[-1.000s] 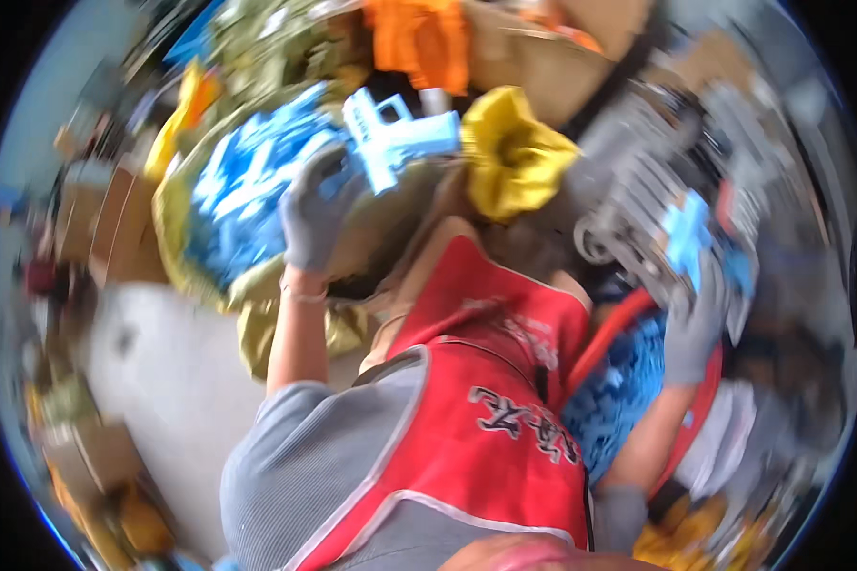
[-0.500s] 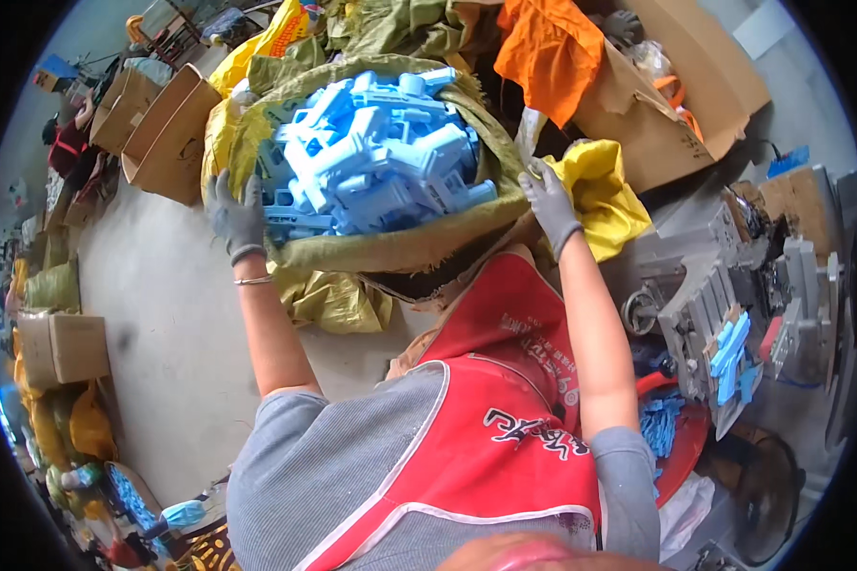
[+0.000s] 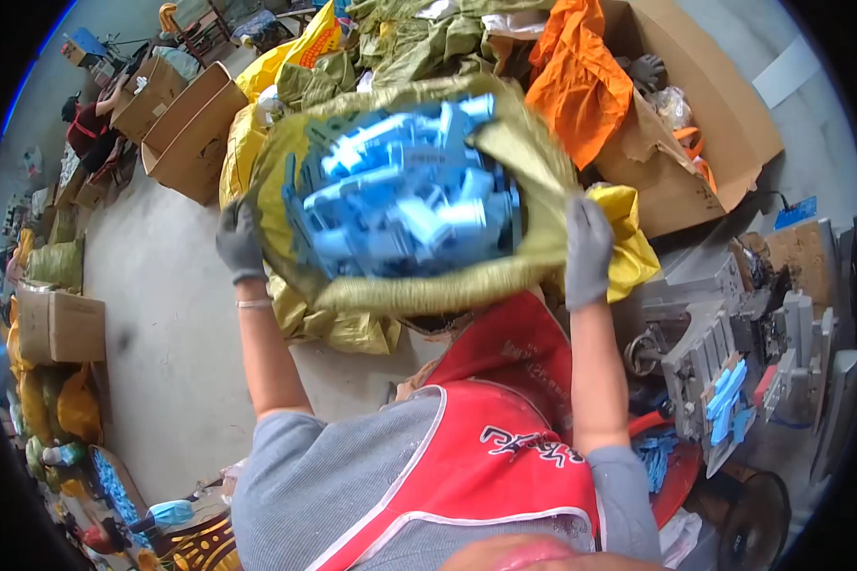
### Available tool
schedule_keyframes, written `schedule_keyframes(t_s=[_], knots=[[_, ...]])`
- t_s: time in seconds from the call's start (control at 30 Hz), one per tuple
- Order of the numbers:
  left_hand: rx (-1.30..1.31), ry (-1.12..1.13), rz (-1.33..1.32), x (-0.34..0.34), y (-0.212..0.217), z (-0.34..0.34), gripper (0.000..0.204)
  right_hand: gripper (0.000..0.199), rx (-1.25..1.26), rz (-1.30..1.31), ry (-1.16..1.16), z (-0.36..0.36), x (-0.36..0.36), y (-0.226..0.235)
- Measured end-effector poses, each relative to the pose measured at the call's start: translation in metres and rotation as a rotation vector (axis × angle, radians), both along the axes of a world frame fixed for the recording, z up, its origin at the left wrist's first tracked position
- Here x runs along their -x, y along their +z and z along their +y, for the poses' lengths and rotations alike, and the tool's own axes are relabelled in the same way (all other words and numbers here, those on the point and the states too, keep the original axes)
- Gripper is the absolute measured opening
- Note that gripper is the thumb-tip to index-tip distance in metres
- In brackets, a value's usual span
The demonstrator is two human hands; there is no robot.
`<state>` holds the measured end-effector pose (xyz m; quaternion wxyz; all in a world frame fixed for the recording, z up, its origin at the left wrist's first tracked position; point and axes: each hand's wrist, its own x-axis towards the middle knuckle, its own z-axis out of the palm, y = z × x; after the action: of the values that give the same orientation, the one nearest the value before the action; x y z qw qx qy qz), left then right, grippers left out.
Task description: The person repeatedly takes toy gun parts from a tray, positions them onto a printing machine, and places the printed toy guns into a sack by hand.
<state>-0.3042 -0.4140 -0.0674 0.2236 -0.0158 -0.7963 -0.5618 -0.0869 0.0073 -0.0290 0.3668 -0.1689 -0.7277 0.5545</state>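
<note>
An olive woven sack [image 3: 405,294] stands in front of me with its mouth spread wide. Inside lies a heap of light-blue plastic toy-gun pieces [image 3: 390,228], a little smeared by motion. My left hand [image 3: 239,246], in a grey glove, is closed on the sack's left rim. On the opposite side my right hand [image 3: 588,252], gloved alike, grips the right rim, fingers pointing away from me. Part of each hand's fingers is hidden by the cloth.
A large open carton [image 3: 709,95] with an orange bag [image 3: 581,90] over its edge stands at the far right. Grey machinery [image 3: 700,352] holding blue pieces is on my right. Open cartons [image 3: 192,133] stand at the far left; a fan [image 3: 754,523] is at the lower right.
Both hands have closed on the sack's rim, where the left one had its fingers spread before. The sack's mouth is pulled up and wider, and the blue pieces inside have shifted.
</note>
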Motion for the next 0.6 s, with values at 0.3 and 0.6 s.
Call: schedule_keyframes(t_s=[0.3,0.6], knots=[[-0.247,-0.101,-0.002,0.033,0.032,0.048,0.018,0.024,0.325,0.122,0.023,0.069,0.078,0.032],[-0.285,-0.21,0.08,0.017,0.032,0.039,0.016,0.028,0.192,-0.047,-0.249,0.092,-0.036,-0.016]])
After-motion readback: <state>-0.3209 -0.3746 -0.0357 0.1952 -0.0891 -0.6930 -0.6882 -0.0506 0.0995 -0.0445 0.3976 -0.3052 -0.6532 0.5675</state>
